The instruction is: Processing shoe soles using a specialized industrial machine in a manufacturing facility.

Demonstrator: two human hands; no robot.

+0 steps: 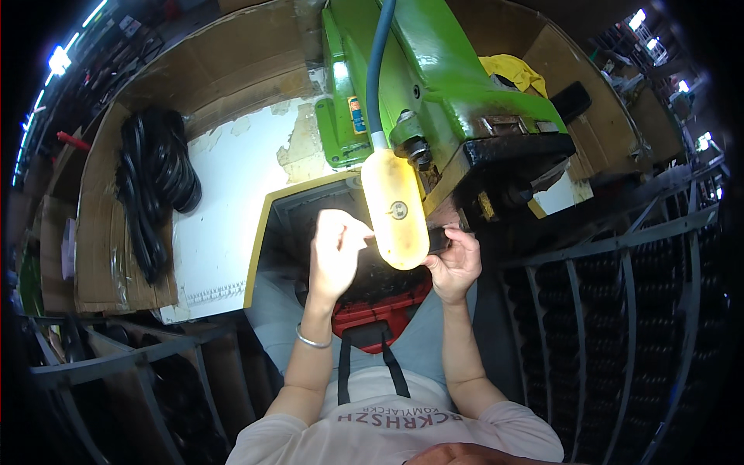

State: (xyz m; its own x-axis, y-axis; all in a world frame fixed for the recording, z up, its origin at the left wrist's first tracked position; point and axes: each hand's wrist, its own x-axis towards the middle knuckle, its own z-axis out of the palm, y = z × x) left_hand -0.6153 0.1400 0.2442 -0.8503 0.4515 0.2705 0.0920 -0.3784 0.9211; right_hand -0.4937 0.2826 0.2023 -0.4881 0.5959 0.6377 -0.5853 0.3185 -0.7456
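In front of me stands a green machine (465,54) with a dark, worn head. A glowing yellow lamp (399,232) on a blue flexible neck hangs between my hands and hides part of the work. My left hand (335,252) is closed to the left of the lamp, its fingertips pinched near the lamp's edge; what they hold, if anything, I cannot make out. Right of the lamp, my right hand (456,267) pinches a small dark piece (439,239) between thumb and fingers, below the machine head. Most of that piece is hidden.
A bundle of black strips (159,170) lies on the left of the white tabletop (221,232), beside a cardboard wall (101,225). Yellow cloth (515,74) rests behind the machine. Metal racks (581,325) with dark items stand on both sides. Something red (380,318) is between my legs.
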